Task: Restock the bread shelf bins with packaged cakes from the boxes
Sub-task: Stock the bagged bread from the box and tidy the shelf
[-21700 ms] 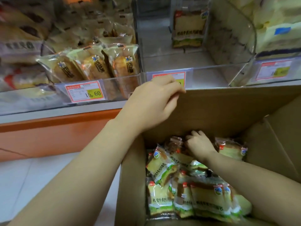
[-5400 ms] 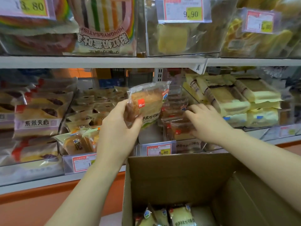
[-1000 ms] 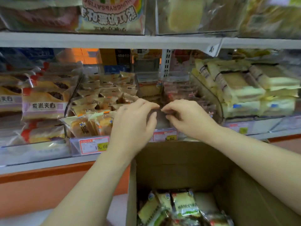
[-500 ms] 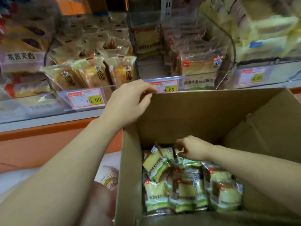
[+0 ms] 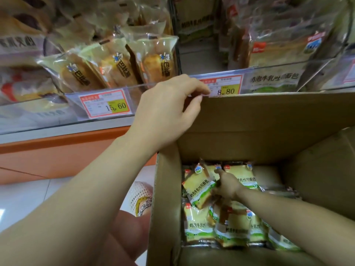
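Down in the cardboard box (image 5: pixel 269 120), the right hand (image 5: pixel 226 186) pinches a packaged cake (image 5: pixel 198 188) at its right edge, fingers curled onto the wrapper and one finger pointing up. That packet, yellow with a green band, lies tilted on top of the others at the left side of the box. Around it more cakes (image 5: pixel 197 223) of the same kind lie loose across the bottom, some flat and some leaning, filling most of the floor of the box; the far right corner shows bare cardboard.

The left hand (image 5: pixel 169 112) grips the top edge of the box's far wall near its left corner, fingers hooked over the rim and the thumb on the near face.

Just behind that wall stands a clear bin (image 5: pixel 272 72) on the shelf with an 8.80 price tag (image 5: pixel 226 87) on its front. It holds upright packets (image 5: pixel 278 47) on its right side, while its left side shows bare floor. The neighbouring bin (image 5: pixel 48 112) to the left, tagged 15.60, holds bagged buns (image 5: pixel 119 68) standing on edge and leaning left. Below runs an orange shelf base (image 5: pixel 57 150).
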`<state>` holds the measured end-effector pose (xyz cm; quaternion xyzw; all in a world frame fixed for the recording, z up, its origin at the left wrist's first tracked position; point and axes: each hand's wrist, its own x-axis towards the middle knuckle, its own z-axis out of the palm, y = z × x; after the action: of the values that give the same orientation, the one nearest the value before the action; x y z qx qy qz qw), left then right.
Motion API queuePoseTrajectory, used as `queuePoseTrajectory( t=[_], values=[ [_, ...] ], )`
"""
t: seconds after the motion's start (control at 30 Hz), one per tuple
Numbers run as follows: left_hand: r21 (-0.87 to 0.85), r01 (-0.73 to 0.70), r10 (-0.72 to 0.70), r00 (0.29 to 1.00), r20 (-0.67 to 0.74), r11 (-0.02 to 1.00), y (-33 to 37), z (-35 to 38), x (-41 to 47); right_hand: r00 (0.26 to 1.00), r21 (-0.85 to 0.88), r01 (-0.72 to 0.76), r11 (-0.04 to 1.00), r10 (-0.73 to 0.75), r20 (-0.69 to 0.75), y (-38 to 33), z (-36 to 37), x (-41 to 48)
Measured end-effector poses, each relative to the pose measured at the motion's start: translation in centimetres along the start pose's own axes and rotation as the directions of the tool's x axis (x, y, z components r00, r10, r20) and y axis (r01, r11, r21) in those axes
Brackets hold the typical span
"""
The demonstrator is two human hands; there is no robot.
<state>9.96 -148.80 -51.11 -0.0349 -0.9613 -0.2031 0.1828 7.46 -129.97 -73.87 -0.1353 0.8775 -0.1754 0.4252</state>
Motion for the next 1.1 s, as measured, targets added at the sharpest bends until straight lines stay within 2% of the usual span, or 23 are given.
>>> queuePoseTrajectory(
  t=[0.1,0.2,0.33,0.4,0.5,0.6,0.67,0.73,0.77,0.83,0.9,0.97,1.03,1.1],
  values=[
    [0.008,-0.003,0.003,1.000,-0.004,1.000,0.0,0.0,0.0,0.999,0.111,0.004,0.994,0.001,-0.048,-0.1,-0.7,-0.7],
    [0.043,-0.011,0.011,1.000,0.016,0.999,0.0,-0.1,0.0,0.987,0.194,0.109,0.975,-0.084,-0.134,-0.8,-2.6,-2.4],
    [0.109,-0.091,0.077,0.989,0.129,0.990,0.5,-0.5,0.1,0.978,0.429,0.204,0.880,-0.167,-0.122,-1.2,-7.0,-6.4],
    [0.062,-0.097,0.082,0.975,0.206,0.993,1.1,-0.6,0.2,0.964,0.483,0.262,0.836,-0.209,-0.162,-1.1,-9.1,-8.9],
    [-0.074,-0.023,0.050,0.921,0.386,0.997,2.5,-0.3,0.1,0.935,0.587,0.354,0.728,-0.257,-0.245,-0.8,-11.4,-12.5],
    [-0.146,0.137,-0.026,0.811,0.584,0.980,3.6,0.1,-0.1,0.901,0.663,0.433,0.610,-0.281,-0.330,-0.2,-12.6,-15.6],
    [-0.189,0.175,-0.017,0.775,0.632,0.966,4.2,0.5,-0.1,0.879,0.696,0.477,0.537,-0.279,-0.387,0.1,-12.9,-17.0],
    [-0.259,0.177,0.026,0.779,0.626,0.950,4.9,0.7,0.0,0.863,0.713,0.506,0.486,-0.277,-0.423,0.2,-13.2,-18.0],
    [-0.277,0.175,0.035,0.786,0.617,0.945,5.2,0.7,0.1,0.854,0.690,0.520,0.504,-0.291,-0.431,0.2,-13.4,-18.3],
    [-0.247,0.170,0.015,0.795,0.606,0.954,5.3,0.8,0.2,0.853,0.565,0.518,0.642,-0.340,-0.396,0.8,-13.8,-18.0],
    [-0.106,0.127,-0.040,0.802,0.596,0.986,5.2,0.9,0.3,0.889,0.388,0.444,0.808,-0.344,-0.301,1.9,-14.3,-16.8],
    [0.096,0.038,-0.088,0.805,0.587,0.995,5.1,1.2,0.2,0.927,0.206,0.339,0.918,-0.289,-0.239,3.2,-14.5,-14.7],
    [0.237,-0.033,-0.118,0.794,0.597,0.971,4.9,1.9,0.0,0.941,0.011,0.269,0.963,-0.261,-0.213,4.1,-14.1,-12.0],
    [0.295,-0.061,-0.139,0.780,0.611,0.954,4.7,2.3,0.0,0.958,-0.078,0.218,0.973,-0.229,-0.174,4.9,-13.1,-9.2]
  ],
)
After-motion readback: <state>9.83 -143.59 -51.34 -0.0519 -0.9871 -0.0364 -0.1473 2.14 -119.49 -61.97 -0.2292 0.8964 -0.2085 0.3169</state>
